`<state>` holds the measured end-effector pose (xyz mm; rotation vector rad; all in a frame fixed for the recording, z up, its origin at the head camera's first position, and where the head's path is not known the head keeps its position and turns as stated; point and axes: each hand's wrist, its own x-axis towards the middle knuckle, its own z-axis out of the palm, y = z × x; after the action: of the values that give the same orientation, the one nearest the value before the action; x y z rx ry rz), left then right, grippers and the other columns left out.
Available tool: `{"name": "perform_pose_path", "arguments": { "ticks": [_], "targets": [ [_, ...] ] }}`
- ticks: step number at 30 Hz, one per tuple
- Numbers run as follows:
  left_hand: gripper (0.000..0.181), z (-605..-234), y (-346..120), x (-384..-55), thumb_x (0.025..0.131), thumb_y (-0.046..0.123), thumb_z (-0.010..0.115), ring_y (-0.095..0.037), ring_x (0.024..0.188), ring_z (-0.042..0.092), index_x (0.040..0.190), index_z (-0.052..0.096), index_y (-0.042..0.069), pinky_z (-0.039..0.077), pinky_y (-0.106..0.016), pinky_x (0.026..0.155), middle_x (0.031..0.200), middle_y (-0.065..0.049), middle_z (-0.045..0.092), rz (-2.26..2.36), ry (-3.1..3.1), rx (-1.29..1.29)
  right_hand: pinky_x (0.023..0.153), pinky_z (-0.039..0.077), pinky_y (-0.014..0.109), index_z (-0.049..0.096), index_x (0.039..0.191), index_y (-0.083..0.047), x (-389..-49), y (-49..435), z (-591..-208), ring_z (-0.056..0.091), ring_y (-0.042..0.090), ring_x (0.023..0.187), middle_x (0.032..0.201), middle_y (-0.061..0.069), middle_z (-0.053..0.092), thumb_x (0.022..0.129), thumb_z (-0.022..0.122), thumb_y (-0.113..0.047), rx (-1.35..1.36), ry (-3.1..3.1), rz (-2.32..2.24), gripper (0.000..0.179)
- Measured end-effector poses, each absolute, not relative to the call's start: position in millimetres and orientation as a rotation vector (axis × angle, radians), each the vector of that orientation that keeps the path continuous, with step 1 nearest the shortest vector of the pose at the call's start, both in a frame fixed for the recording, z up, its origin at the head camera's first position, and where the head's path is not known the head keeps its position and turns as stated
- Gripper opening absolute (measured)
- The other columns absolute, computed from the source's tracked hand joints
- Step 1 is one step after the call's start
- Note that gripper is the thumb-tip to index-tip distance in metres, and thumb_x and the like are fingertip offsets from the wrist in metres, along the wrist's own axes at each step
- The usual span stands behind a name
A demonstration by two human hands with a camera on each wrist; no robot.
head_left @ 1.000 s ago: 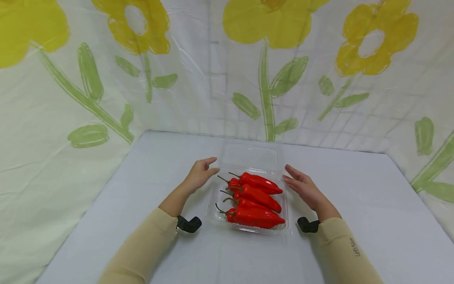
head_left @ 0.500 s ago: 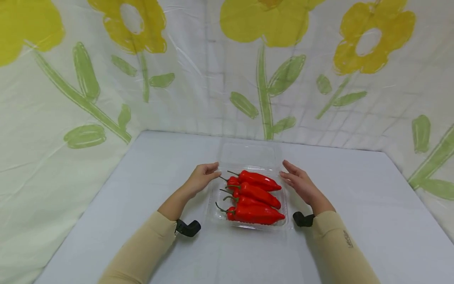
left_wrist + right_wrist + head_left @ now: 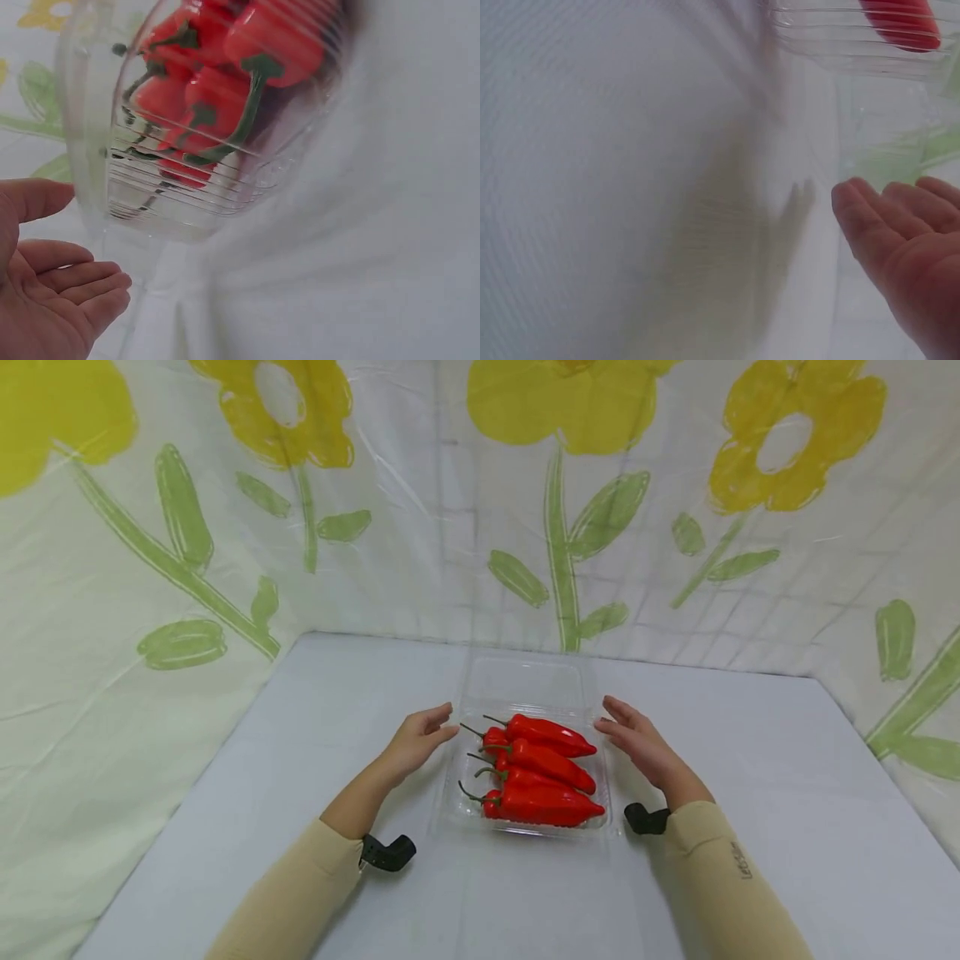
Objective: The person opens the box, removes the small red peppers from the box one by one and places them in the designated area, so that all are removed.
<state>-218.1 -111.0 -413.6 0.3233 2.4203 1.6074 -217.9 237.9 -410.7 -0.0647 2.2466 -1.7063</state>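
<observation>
A clear plastic clamshell box [image 3: 525,832] stands mid-table, its lid [image 3: 525,683] folded back flat behind it. Several red peppers [image 3: 546,803] with green stems lie inside, stems toward the left. My left hand [image 3: 416,739] is beside the box's back left corner, fingers extended and holding nothing. In the left wrist view its thumb [image 3: 51,199] reaches right up to the clear rim. Across the box, my right hand [image 3: 643,747] is held near the back right corner with relaxed fingers and nothing in them. The right wrist view has the ridged side wall [image 3: 840,34] above those fingers.
A white cloth covers the table [image 3: 765,793]. Behind it hangs a pale curtain [image 3: 405,568] painted with yellow flowers. Both forearms carry black wrist mounts [image 3: 388,853] near the box's front corners.
The box with its peppers has shifted slightly toward the back of the table. My left hand came in to the rim and then drew a little left; my right hand also edged away again.
</observation>
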Motion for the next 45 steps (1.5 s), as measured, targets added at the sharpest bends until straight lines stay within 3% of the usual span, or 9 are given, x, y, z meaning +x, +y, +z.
{"name": "perform_pose_path", "arguments": {
  "ticks": [7,22,45],
  "targets": [
    [0.055,-411.3,-117.6,-191.1,0.093,0.01,0.054,-0.033,0.135,0.035,0.14,0.032,-0.008,0.035,-0.044,0.108,0.146,-0.022,0.034,1.689,2.357,0.293,0.114,0.022,0.057,0.024,0.147,-0.005,-212.0,246.3,-394.8,0.023,0.038,0.14,0.152,0.022,0.024,0.092,0.056,-0.035,0.003,2.453,-1.509,0.071],
    [0.057,-412.0,-107.6,-165.4,0.09,-0.004,0.052,-0.037,0.135,0.033,0.14,0.026,-0.014,0.033,-0.043,0.107,0.147,-0.027,0.029,1.863,2.222,0.243,0.107,0.034,0.056,0.046,0.136,-0.005,-198.5,238.6,-351.1,0.04,0.039,0.131,0.139,0.021,0.047,0.087,0.065,-0.03,-0.122,2.576,-1.396,0.059],
    [0.06,-411.6,-103.6,-159.3,0.09,-0.008,0.048,-0.038,0.134,0.034,0.144,0.02,-0.01,0.034,-0.046,0.105,0.145,-0.028,0.032,1.857,2.195,0.23,0.1,0.045,0.051,0.056,0.128,-0.011,-209.9,183.6,-342.0,0.046,0.038,0.125,0.131,0.016,0.055,0.084,0.067,-0.023,-0.26,2.532,-1.369,0.047]
  ]
}}
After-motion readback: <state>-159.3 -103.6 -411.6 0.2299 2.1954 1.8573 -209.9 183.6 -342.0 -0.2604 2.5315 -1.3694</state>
